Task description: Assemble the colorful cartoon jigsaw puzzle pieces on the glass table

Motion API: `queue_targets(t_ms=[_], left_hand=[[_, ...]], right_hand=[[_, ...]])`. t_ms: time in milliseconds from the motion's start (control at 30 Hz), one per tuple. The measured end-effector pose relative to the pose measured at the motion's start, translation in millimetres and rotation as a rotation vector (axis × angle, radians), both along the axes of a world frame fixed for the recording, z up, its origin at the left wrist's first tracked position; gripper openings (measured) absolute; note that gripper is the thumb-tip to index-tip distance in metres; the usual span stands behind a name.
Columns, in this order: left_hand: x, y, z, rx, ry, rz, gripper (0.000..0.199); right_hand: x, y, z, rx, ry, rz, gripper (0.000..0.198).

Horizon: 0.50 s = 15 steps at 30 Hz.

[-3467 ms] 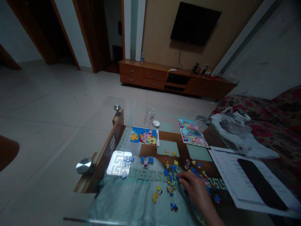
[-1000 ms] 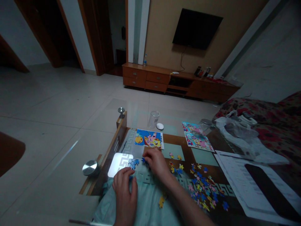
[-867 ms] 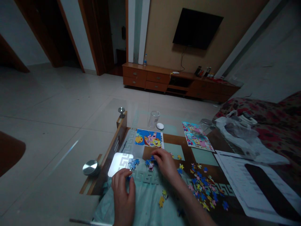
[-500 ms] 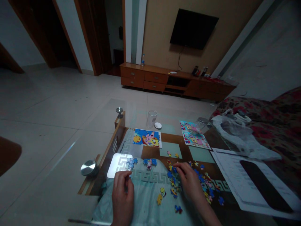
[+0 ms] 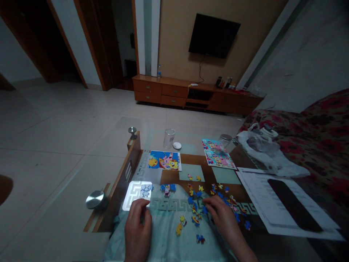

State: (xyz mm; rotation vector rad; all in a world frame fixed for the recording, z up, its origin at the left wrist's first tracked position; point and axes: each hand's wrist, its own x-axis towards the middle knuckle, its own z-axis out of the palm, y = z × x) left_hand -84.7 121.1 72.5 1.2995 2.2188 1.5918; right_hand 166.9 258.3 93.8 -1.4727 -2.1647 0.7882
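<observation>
1. On the glass-topped counter (image 5: 152,134), a small joined patch of pale blue jigsaw pieces (image 5: 145,190) lies at the near left, with a second tiny blue-and-pink cluster (image 5: 167,189) beside it; little seems assembled.
2. The left hand (image 5: 137,227) rests curled just below that patch; whether it holds anything, I cannot tell.
3. The right hand (image 5: 222,218) has its fingers bent among the scattered loose colourful pieces (image 5: 215,203), most of them unjoined.
4. A printed cartoon reference picture (image 5: 164,160) lies farther back.

No lettering is legible on the printed sheets (image 5: 261,189)
</observation>
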Motion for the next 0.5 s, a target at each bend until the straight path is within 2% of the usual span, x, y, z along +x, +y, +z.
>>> queue_targets(t_ms=[133,267,500], left_hand=[[-1.0,0.2,-6.1,-0.007,0.026,-0.02,0.012],[-2.1,0.0,-11.3,-0.033,0.055,-0.042,0.016],[-7.7,-5.0,-24.3,-0.126,0.11,-0.075,0.025]], right_hand=[[15.4,-1.9,2.1,0.072,0.03,-0.092,0.026],[46.0,-0.7,9.3,0.154,0.027,-0.179,0.024],[104.0,-3.1,16.7,0.178,-0.036,-0.284,0.026]])
